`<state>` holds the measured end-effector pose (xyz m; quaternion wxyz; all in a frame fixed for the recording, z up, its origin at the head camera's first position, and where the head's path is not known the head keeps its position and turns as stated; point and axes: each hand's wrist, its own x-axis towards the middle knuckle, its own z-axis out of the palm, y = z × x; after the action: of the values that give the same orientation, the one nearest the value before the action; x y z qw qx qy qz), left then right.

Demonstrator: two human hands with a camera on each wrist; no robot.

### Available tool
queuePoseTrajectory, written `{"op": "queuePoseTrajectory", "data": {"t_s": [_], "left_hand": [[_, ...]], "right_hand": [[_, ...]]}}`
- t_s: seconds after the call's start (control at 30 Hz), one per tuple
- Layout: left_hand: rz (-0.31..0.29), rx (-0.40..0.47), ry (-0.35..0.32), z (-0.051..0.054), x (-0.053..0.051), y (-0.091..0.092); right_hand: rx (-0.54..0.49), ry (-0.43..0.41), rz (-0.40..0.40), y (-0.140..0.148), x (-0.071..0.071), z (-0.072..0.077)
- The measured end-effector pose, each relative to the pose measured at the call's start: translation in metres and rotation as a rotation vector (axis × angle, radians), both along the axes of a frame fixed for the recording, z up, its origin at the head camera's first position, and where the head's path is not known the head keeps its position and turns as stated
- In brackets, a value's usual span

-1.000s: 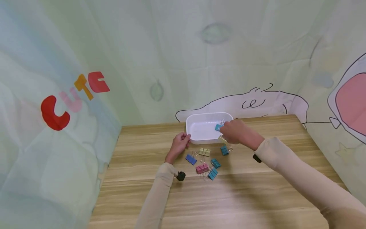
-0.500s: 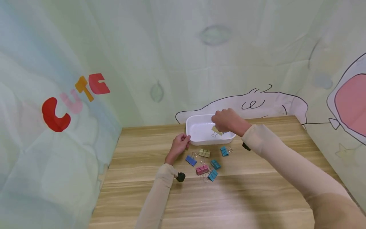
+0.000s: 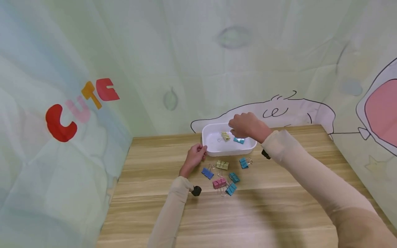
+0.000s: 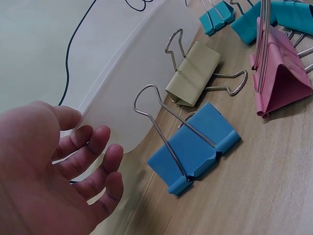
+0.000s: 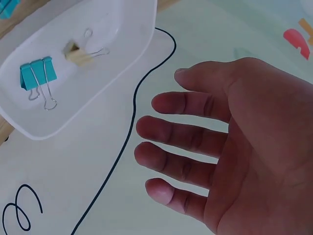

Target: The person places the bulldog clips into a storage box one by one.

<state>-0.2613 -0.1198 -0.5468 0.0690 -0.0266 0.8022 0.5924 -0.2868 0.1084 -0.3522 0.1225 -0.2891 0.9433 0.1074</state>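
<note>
My left hand [image 3: 196, 155] is at the near left corner of a white plastic tray [image 3: 214, 151], its thumb and index finger pinching the rim, as the left wrist view shows. Over the tray's far right part hovers my right hand [image 3: 247, 126]; the right wrist view shows its fingers [image 5: 182, 129] apart and loosely bent, holding nothing. Inside the tray lie a yellow binder clip [image 3: 225, 136] and a teal binder clip [image 5: 38, 74]. Closest to my left hand on the table is a blue binder clip [image 4: 195, 147], beside an olive-yellow binder clip [image 4: 194, 73].
In front of the tray, more binder clips lie on the wooden table [image 3: 149, 213]: a pink one [image 3: 219, 183] and several teal ones, including one near the tray [image 3: 244, 163]. A printed cloth backdrop [image 3: 167, 69] stands right behind the tray and along the sides.
My right hand moved left and up over the tray and let go of a teal and a yellow binder clip, which now lie inside. The left hand stayed at the corner.
</note>
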Motion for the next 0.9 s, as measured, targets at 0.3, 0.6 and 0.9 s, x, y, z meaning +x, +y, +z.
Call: {"op": "queuePoseTrajectory", "data": {"t_s": [0.3,0.6,0.9], "left_hand": [[-0.007,-0.004,0.007,0.001,-0.002,-0.001],[-0.005,-0.001,0.0,0.0,-0.001,-0.003],[-0.007,0.006,0.001,-0.002,-0.003,-0.002]], "right_hand": [[-0.04,-0.044,-0.013,0.007,0.009,-0.005],[-0.116,-0.102,-0.057,0.024,0.012,-0.028],[-0.229,-0.154,-0.071,0.058,0.018,-0.067]]}}
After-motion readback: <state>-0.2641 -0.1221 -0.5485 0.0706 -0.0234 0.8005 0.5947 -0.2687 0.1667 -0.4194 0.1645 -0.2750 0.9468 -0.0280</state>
